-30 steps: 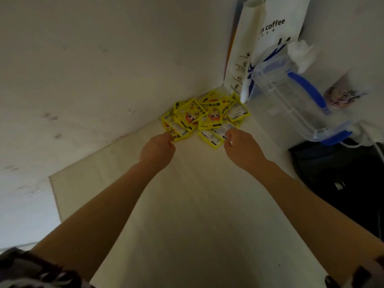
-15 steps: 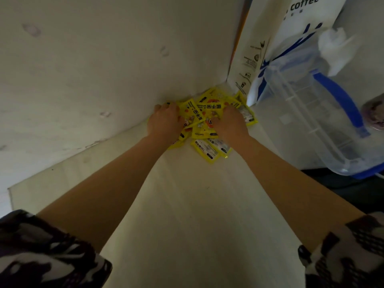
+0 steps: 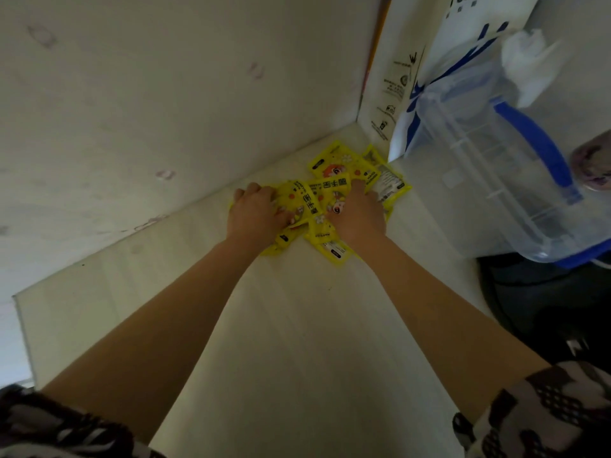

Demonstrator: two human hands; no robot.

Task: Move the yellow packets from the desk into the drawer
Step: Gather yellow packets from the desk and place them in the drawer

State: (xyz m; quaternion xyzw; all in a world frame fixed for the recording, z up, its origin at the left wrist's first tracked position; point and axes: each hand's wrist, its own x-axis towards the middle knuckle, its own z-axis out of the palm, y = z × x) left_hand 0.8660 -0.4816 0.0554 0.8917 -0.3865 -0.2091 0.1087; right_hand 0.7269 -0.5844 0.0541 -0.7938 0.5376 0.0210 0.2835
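Note:
A heap of several yellow packets lies in the far corner of the pale desk, against the wall. My left hand presses on the left side of the heap, fingers curled around packets. My right hand covers the right side, fingers closed over packets between the two hands. Some packets stick out beyond the right hand and below both hands. No drawer is in view.
A white paper coffee bag stands in the corner behind the heap. A clear plastic container with blue handle sits to the right, white tissue on top. Dark objects lie at the desk's right edge. White wall runs along the left.
Both hands reached forward from the near edge of the heap onto it and closed in, bunching packets between them. The camera moved closer to the corner.

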